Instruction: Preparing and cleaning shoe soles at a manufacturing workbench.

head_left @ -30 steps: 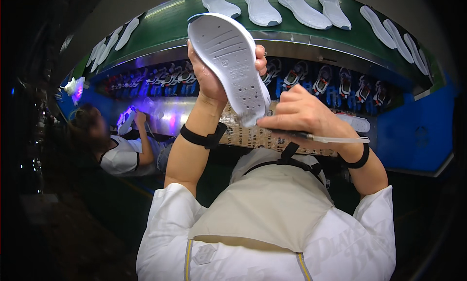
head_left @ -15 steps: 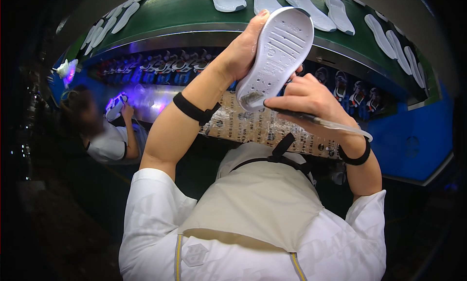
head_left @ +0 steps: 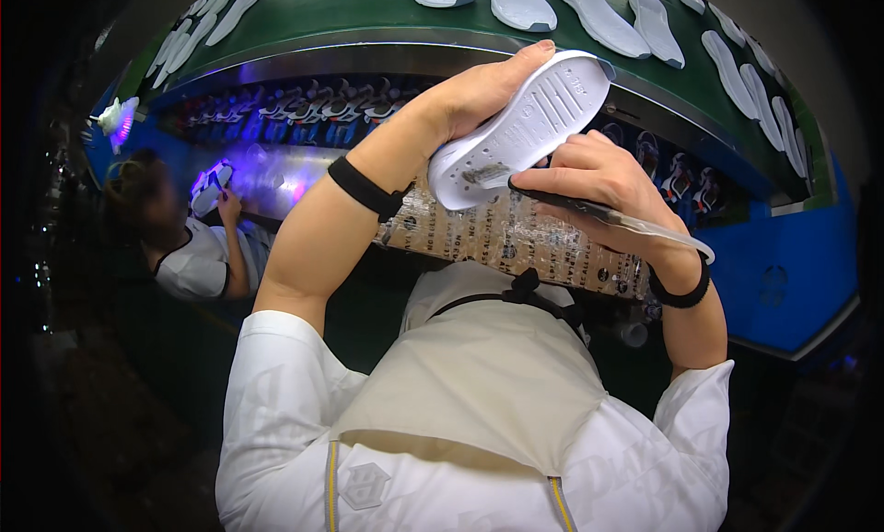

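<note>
Shifted since half a second ago: white shoe sole [head_left: 543, 109], now leaning further toward the right of the frame, its lower end a little farther left. Nearest, lower centre: beige apron [head_left: 479, 375] over a white shirt [head_left: 295, 422]. Middle of the frame: one black band [head_left: 364, 190] on the left forearm; one black wristband [head_left: 689, 288] on the right. Left hand [head_left: 483, 88], upper centre: clasping the sole along its left edge, thumb at the top; remaining fingers hidden behind it. Sole: held up in the air at upper centre, grooved and perforated face toward the camera. Right hand [head_left: 603, 178], right of the sole: fingers curled, pinching a dark-handled brush [head_left: 575, 203], index finger laid along it; dark bristles against the perforated lower end. Beneath, centre: brown printed sheet [head_left: 516, 242] under clear film. Left of the frame: a co-worker [head_left: 198, 260] in a white top, holding a shoe [head_left: 212, 187] beside a violet-lit metal surface [head_left: 276, 182]. Beyond: row of shoes [head_left: 318, 109] under a ledge; blue panel [head_left: 773, 274] at right. Farthest, across the top: green belt [head_left: 368, 21] bearing white soles [head_left: 603, 21], spaced or overlapping.
</note>
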